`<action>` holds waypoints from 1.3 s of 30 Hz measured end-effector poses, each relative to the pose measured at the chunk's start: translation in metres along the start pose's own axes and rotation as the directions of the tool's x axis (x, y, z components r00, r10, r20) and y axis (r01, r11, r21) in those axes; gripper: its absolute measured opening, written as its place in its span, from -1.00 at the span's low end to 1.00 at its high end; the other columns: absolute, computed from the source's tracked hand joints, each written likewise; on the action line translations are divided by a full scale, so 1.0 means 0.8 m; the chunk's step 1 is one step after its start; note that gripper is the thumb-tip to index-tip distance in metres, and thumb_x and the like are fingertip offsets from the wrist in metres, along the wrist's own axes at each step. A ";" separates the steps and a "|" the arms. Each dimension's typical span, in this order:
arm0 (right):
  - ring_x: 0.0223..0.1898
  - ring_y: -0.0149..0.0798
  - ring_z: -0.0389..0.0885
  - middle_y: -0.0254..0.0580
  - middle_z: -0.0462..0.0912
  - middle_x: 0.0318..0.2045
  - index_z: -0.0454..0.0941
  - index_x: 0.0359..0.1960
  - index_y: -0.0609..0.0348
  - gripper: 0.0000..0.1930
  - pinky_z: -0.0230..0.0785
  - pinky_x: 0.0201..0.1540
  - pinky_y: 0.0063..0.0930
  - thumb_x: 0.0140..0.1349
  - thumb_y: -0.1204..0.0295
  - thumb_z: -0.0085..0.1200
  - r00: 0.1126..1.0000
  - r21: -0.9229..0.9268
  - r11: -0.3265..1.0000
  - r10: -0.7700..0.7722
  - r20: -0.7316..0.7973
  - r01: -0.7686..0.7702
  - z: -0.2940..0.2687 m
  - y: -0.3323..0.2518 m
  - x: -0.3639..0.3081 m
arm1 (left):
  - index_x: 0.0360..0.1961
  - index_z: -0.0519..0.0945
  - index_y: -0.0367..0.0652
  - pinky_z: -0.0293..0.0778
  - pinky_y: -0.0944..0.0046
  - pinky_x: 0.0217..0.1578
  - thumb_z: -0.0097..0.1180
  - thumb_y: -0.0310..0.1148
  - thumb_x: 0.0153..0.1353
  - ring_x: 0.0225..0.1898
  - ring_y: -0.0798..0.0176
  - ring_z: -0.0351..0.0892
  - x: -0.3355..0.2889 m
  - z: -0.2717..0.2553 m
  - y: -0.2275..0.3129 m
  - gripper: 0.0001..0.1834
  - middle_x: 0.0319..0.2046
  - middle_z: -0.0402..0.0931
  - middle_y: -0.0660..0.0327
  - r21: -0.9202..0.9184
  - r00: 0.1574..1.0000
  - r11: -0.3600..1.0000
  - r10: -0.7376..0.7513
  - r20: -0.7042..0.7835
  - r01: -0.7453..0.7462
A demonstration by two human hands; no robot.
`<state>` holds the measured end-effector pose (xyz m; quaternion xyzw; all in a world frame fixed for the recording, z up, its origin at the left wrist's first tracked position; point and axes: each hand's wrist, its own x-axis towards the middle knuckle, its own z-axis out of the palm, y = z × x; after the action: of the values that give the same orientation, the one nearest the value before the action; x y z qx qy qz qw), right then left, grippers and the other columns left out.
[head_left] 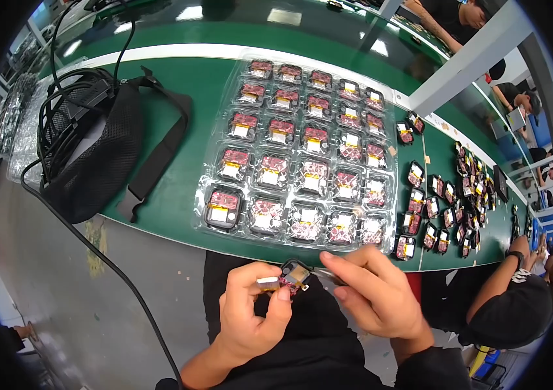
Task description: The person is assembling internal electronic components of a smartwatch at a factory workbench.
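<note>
Over my lap, just off the table's near edge, my left hand [250, 315] pinches a small black watch-like case [297, 273]. Its lid seems swung open, with a white part and reddish circuit board by my fingertips. My right hand [380, 300] is closed on thin metal tweezers [326, 275], whose tips reach the right side of that case; exact contact is too small to tell. Beyond my hands lies a clear plastic blister tray [206, 188] with rows of similar black cases, each showing red board, white block and yellow strip.
Many loose cases [449, 214] lie piled on the green table [179, 214] to the right. A black bag [111, 153] with a cable [127, 286] trailing to the floor sits at left. A grey post [465, 62] rises behind the tray. A co-worker in a black cap [517, 312] sits at right.
</note>
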<state>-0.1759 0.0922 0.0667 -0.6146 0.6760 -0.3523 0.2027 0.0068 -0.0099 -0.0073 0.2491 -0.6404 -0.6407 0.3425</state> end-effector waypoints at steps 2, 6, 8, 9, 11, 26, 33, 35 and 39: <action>-0.43 -0.25 0.58 -0.17 0.59 -0.23 0.61 0.11 0.22 -0.56 0.47 -0.44 -0.47 0.14 0.61 0.32 0.997 -0.033 0.997 -0.064 -0.032 0.063 0.001 0.003 0.001 | 0.03 0.36 -0.31 0.57 0.41 -0.41 0.18 -0.54 0.30 -0.43 0.41 0.62 0.003 -0.003 -0.002 -0.66 -0.34 0.62 0.11 0.076 0.996 0.994 0.083 -0.022 -0.081; -0.52 -0.37 0.55 -0.29 0.69 -0.29 0.68 -0.10 0.18 -0.68 0.45 -0.53 -0.51 0.05 0.55 0.35 0.971 -0.348 0.912 -0.239 -0.019 0.217 -0.005 0.002 0.003 | -0.09 0.48 -0.33 0.54 0.43 -0.52 0.26 -0.59 0.16 -0.57 0.46 0.61 0.011 -0.002 0.001 -0.70 -0.50 0.63 0.21 0.228 0.966 0.944 0.256 -0.042 -0.240; -0.52 -0.40 0.55 -0.30 0.68 -0.29 0.69 -0.13 0.19 -0.70 0.43 -0.53 -0.52 0.03 0.53 0.34 0.964 -0.396 0.887 -0.265 -0.017 0.236 -0.006 0.004 0.002 | -0.12 0.49 -0.33 0.52 0.44 -0.55 0.26 -0.60 0.14 -0.60 0.48 0.58 0.014 0.001 0.003 -0.71 -0.51 0.62 0.23 0.243 0.961 0.937 0.273 -0.053 -0.253; -0.52 -0.44 0.54 -0.31 0.68 -0.28 0.70 -0.17 0.19 -0.71 0.42 -0.54 -0.54 0.02 0.51 0.33 0.957 -0.437 0.863 -0.290 -0.017 0.253 -0.005 0.005 0.002 | -0.14 0.50 -0.32 0.50 0.45 -0.57 0.27 -0.61 0.13 -0.63 0.49 0.56 0.014 0.001 0.004 -0.73 -0.52 0.62 0.24 0.264 0.956 0.928 0.287 -0.061 -0.262; -0.52 -0.45 0.53 -0.32 0.67 -0.28 0.70 -0.16 0.19 -0.72 0.41 -0.55 -0.55 0.02 0.50 0.32 0.951 -0.483 0.832 -0.309 0.006 0.273 -0.009 0.003 0.005 | -0.15 0.48 -0.32 0.51 0.44 -0.54 0.25 -0.60 0.13 -0.58 0.46 0.58 0.013 0.000 0.012 -0.73 -0.49 0.61 0.22 0.303 0.964 0.920 0.265 -0.018 -0.248; -0.56 -0.49 0.54 -0.45 0.51 -0.44 0.68 -0.24 0.12 -0.74 0.39 -0.61 -0.53 0.00 0.41 0.37 0.928 -0.403 0.835 -0.341 0.153 0.374 -0.018 0.007 0.025 | -0.23 0.52 -0.26 0.50 0.42 -0.59 0.23 -0.66 0.03 -0.63 0.40 0.61 0.011 -0.016 0.011 -0.74 -0.47 0.64 0.23 0.402 0.954 0.865 0.287 0.093 -0.299; -0.61 -0.48 0.46 -0.44 0.44 -0.49 0.67 -0.25 0.17 -0.74 0.34 -0.64 -0.55 -0.01 0.41 0.33 0.913 -0.470 0.785 -0.377 0.154 0.404 -0.017 0.004 0.022 | -0.25 0.53 -0.27 0.51 0.41 -0.58 0.22 -0.66 0.02 -0.63 0.37 0.62 0.015 -0.019 0.012 -0.76 -0.48 0.66 0.21 0.403 0.948 0.858 0.287 0.141 -0.319; -0.60 -0.49 0.47 -0.44 0.43 -0.50 0.67 -0.25 0.16 -0.74 0.34 -0.64 -0.55 -0.01 0.41 0.33 0.915 -0.449 0.798 -0.361 0.180 0.403 -0.019 0.004 0.028 | -0.25 0.53 -0.27 0.51 0.41 -0.58 0.22 -0.66 0.02 -0.63 0.37 0.62 0.013 -0.021 0.012 -0.76 -0.49 0.65 0.21 0.403 0.951 0.862 0.274 0.142 -0.309; -0.58 -0.50 0.48 -0.45 0.43 -0.50 0.67 -0.25 0.14 -0.74 0.35 -0.64 -0.55 -0.01 0.40 0.33 0.897 -0.357 0.827 -0.364 0.250 0.435 -0.017 0.005 0.028 | -0.26 0.53 -0.27 0.50 0.43 -0.57 0.22 -0.66 0.02 -0.64 0.38 0.62 0.008 -0.025 0.014 -0.77 -0.54 0.64 0.23 0.417 0.972 0.878 0.205 0.113 -0.233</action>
<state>-0.1917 0.0738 0.0766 -0.7989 0.5699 -0.1857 0.0505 0.0187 -0.0272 0.0035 0.2228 -0.8001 -0.4498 0.3286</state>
